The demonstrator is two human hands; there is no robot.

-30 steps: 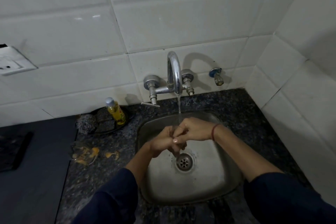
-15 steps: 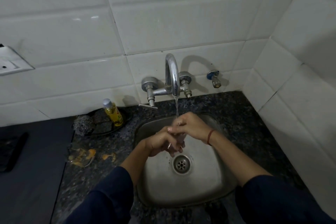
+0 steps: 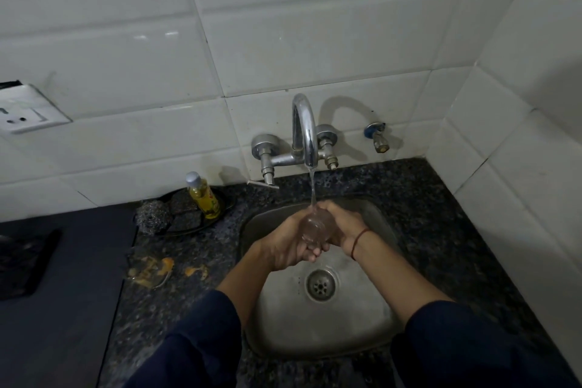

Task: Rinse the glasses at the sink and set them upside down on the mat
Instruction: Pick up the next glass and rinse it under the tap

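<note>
1. Two hands close round one clear glass (image 3: pixel 315 227) under running water. The left hand (image 3: pixel 288 241) cups it from below with its fingers curled under, and the right hand (image 3: pixel 341 224) wraps the opposite side.
2. Held between the palms, the glass hangs over the sink (image 3: pixel 346 334), with the drain (image 3: pixel 320 285) just below the hands and nearer the person. The stream (image 3: pixel 312 186) from the tap (image 3: pixel 304 129) lands on the glass's upper end. Whether the rim or the base faces up cannot be told.
3. Small, thin and rigid, the glass is probably light but breakable, and wet glass against wet skin is slippery. A knock on the steel basin or the tap could chip it.
4. Holding it round the middle of the wall looks best, with fingers on one side and the thumb opposite. Pinching the rim would be less secure. Firm, even pressure should do, since squeezing harder gains little grip on wet glass.
5. Well off to the left of the left hand lies a dark flat piece (image 3: pixel 25 261) — likely the mat, though it is too dim to be sure. A yellow bottle (image 3: pixel 203 195) and a steel scrubber (image 3: pixel 152 214) sit between it and the hands, nearer the wall.
</note>
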